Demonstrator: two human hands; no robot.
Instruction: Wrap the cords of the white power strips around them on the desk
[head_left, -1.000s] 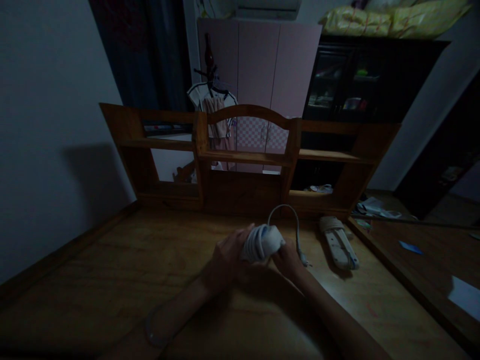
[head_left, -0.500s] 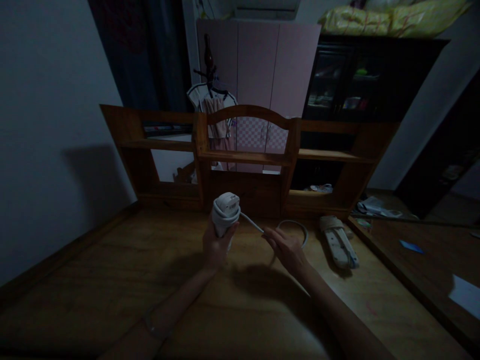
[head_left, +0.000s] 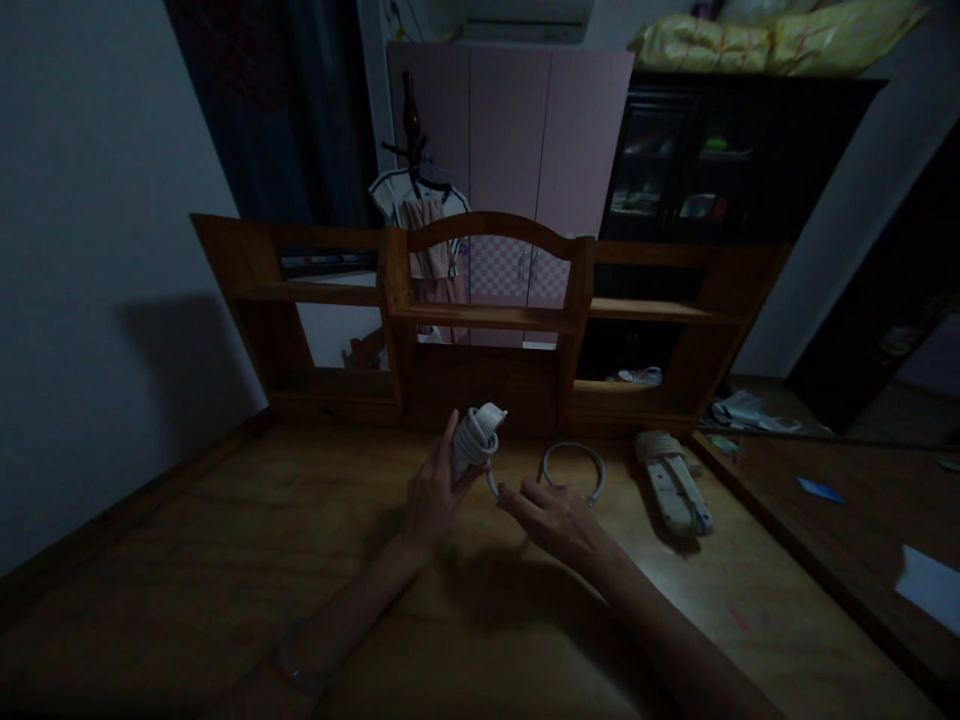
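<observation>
My left hand (head_left: 433,492) grips a white power strip (head_left: 475,440) with its white cable wound round it, held upright above the wooden desk (head_left: 225,560). My right hand (head_left: 553,516) is close beside it, fingers pinching the loose cable (head_left: 571,462) just below the strip. The rest of that cable lies in a loop on the desk to the right of my hands.
A second strip wrapped in cord (head_left: 673,484) lies on the desk to the right. A wooden shelf unit (head_left: 487,310) stands along the desk's back edge. A grey wall is at the left. A lower surface at right holds papers (head_left: 930,588).
My left hand has lowered and tilted the power strip slightly. My right hand has come in toward it along the cable, and the cable loop has settled on the desk.
</observation>
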